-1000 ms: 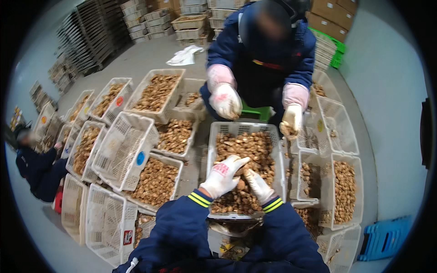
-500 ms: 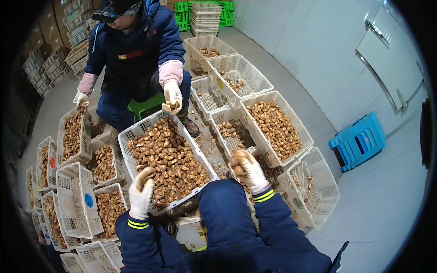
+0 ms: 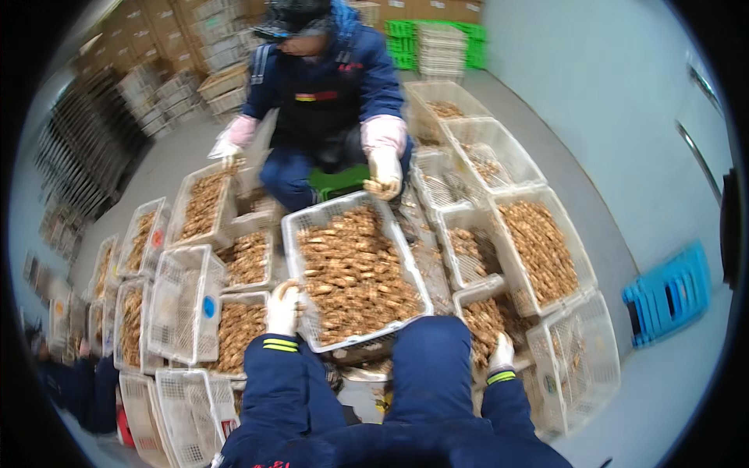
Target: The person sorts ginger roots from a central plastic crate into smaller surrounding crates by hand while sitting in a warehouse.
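Before the co-worker (image 3: 331, 113), that full white crate (image 3: 294, 248) looks heavy, stiff, best lifted by its rim. Beside it, the left hand (image 3: 283, 310) has fingers half-curled; right hand (image 3: 502, 354), fingers I can't make out. Brown lumps (image 3: 351, 265) seem light, firm.

A smooth pale-blue wall (image 3: 577, 117) rises along the right side of a storage room, a metal bar (image 3: 700, 161) mounted on it and a blue slotted plastic piece (image 3: 669, 295) standing nearby, under cool, even light. Gray floor (image 3: 178, 144) stretches to the rear, where cardboard boxes (image 3: 148, 35) line the back beside latticed green plastic panels (image 3: 400, 47) and a pale stack of baskets (image 3: 441, 51). Dark slatted pallets (image 3: 90, 140) tower at left; a green stool (image 3: 335, 181) sits mid-room.
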`<control>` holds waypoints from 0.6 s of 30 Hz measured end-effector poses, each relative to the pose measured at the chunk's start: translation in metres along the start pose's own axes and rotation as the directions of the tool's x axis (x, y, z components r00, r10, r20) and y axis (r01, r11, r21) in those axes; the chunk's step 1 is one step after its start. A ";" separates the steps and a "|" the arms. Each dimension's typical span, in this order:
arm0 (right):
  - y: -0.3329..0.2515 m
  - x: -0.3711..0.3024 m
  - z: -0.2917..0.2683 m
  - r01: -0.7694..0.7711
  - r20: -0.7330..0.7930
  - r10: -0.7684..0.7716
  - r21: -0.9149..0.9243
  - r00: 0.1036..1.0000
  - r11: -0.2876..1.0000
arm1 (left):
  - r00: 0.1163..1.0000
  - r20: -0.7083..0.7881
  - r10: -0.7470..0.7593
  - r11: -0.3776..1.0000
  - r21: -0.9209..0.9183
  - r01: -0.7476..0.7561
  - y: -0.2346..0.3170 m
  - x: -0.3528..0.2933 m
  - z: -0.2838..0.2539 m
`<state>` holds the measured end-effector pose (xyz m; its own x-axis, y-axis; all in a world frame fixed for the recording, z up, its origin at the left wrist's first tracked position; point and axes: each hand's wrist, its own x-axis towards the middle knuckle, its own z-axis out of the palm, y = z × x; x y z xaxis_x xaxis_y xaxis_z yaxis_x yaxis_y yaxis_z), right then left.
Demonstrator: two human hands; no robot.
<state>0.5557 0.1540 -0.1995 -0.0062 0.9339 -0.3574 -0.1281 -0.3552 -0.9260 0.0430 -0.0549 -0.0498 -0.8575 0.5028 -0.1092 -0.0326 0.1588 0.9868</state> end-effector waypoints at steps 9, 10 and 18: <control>-0.130 -0.082 0.025 0.374 0.203 -0.316 -0.431 0.927 0.821 | 0.986 0.163 0.033 0.982 -0.190 -0.001 0.119 -0.129 -0.022; -0.129 -0.089 0.008 0.420 0.297 -0.299 -0.573 0.907 0.704 | 0.985 0.163 0.054 0.991 -0.129 -0.033 0.127 -0.141 -0.032; -0.184 -0.139 0.040 0.645 0.555 0.421 -0.758 0.717 -0.100 | 0.930 0.177 -0.323 0.152 0.979 -0.134 0.048 -0.221 -0.197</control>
<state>0.5405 0.0912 0.0253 -0.6088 0.5424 -0.5790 0.7603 0.6073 -0.2306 0.1294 -0.3261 0.0451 -0.6957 0.5670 -0.4411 0.6129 0.7888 0.0472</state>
